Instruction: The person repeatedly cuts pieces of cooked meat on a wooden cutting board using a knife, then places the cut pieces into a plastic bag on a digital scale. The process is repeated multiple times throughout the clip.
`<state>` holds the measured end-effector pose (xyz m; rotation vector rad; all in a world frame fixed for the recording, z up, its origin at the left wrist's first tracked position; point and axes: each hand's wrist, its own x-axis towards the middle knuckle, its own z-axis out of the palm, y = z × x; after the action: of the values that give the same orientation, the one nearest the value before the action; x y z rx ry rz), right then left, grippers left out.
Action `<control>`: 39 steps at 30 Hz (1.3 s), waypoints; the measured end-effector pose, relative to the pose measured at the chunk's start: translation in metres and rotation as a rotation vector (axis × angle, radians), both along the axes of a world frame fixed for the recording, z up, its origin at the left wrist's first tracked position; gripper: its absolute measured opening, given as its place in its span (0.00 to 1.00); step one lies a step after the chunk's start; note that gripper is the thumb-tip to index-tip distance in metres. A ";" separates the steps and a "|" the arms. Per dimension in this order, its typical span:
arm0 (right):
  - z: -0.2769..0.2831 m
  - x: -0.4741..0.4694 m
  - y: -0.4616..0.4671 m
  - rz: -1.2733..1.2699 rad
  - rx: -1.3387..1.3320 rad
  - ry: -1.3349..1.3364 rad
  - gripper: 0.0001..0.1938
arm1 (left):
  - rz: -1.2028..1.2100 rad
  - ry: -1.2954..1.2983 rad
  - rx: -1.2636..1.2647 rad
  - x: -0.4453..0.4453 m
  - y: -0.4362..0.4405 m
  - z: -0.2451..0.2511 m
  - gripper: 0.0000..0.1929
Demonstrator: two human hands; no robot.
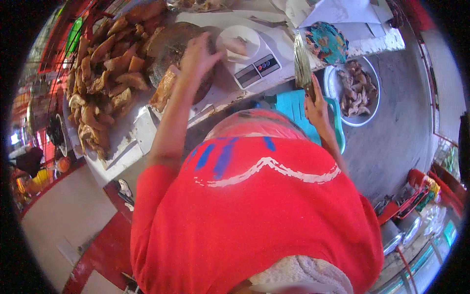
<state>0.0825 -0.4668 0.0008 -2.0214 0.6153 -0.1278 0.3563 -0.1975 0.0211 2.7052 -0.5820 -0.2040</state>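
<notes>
My left hand (pixel 198 53), somewhat blurred, is over a dark round chopping block (pixel 167 49) with its thumb apart from the fingers. I see nothing held in it. A thick piece of browned meat (pixel 166 86) lies at the block's near edge, partly behind my left forearm. Just right of that hand stands a white digital kitchen scale (pixel 276 70), with a small pale piece (pixel 239 47) on its round pan. My right hand (pixel 315 104) grips the handle of a broad-bladed knife (pixel 302 60), blade pointing away from me, beyond the table's front edge.
Many browned meat pieces (pixel 117 62) are heaped on the white table (pixel 126 145) at left. A teal patterned round bundle (pixel 326 42) sits at right. Below are a white basin (pixel 371 117) with meat pieces and a teal plastic seat (pixel 292 106), near my right arm.
</notes>
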 end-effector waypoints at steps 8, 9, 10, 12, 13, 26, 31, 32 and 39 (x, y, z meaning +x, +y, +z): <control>0.018 -0.006 0.006 0.112 0.071 0.002 0.32 | -0.132 0.239 0.339 0.022 -0.097 -0.034 0.34; 0.017 -0.007 0.007 0.137 0.020 -0.085 0.32 | -0.154 0.245 0.339 0.028 -0.095 -0.040 0.34; 0.015 -0.008 0.007 0.143 0.030 -0.103 0.32 | -0.155 0.275 0.307 0.037 -0.092 -0.046 0.34; 0.012 -0.009 0.009 0.151 0.060 -0.141 0.31 | -0.155 0.336 0.253 0.057 -0.078 -0.058 0.34; 0.010 -0.008 0.009 0.130 0.038 -0.003 0.31 | -0.252 0.220 0.139 0.065 -0.063 -0.064 0.34; 0.030 0.094 0.063 0.571 0.002 0.034 0.35 | -0.267 0.025 -0.284 0.048 0.095 -0.038 0.27; 0.041 0.124 0.099 0.615 0.006 0.049 0.34 | -0.092 -0.090 -0.105 0.051 0.100 -0.030 0.23; 0.041 0.126 0.104 0.598 0.023 0.044 0.34 | -0.040 0.021 -0.055 0.053 0.100 -0.027 0.21; 0.036 0.113 0.122 0.467 -0.001 -0.005 0.34 | -0.008 0.349 -0.014 0.076 0.114 -0.019 0.21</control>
<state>0.1954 -0.3443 0.0371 -2.1102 0.1287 0.1461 0.4320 -0.0838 0.0022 2.5674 -0.4853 -0.6548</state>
